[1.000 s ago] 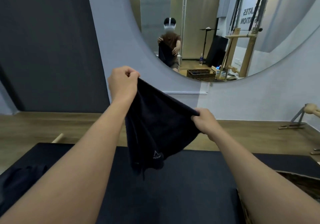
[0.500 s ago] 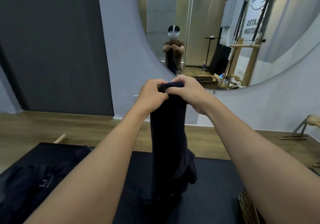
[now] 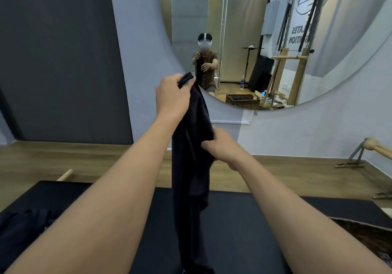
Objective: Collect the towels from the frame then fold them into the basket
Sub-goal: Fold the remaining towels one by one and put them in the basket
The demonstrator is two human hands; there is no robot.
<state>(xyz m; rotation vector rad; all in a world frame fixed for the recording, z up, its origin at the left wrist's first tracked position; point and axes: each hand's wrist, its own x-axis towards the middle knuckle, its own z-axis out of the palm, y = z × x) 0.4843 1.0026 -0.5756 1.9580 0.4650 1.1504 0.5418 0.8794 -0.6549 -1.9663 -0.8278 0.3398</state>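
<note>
A dark navy towel [image 3: 191, 167] hangs lengthwise in front of me, folded in half along its length. My left hand [image 3: 172, 95] is raised and pinches its top corners. Lower down, my right hand [image 3: 220, 148] grips the towel's right edge at mid-height. The towel's lower end drops out of view at the bottom. A woven basket [image 3: 364, 233] shows partly at the lower right, behind my right forearm. More dark towels [image 3: 23, 225] lie heaped at the lower left on the black padded surface [image 3: 235, 220].
A large round mirror [image 3: 265, 46] on the grey wall ahead reflects me and a basket. Wooden floor lies beyond the padded surface. A wooden bar with a metal stand [image 3: 364, 152] sits at the right, and a wooden dowel end [image 3: 64, 175] at the left.
Both hands had met at the towel's top corners. Now my left hand holds the top alone, and my right hand has slid down to the towel's middle edge.
</note>
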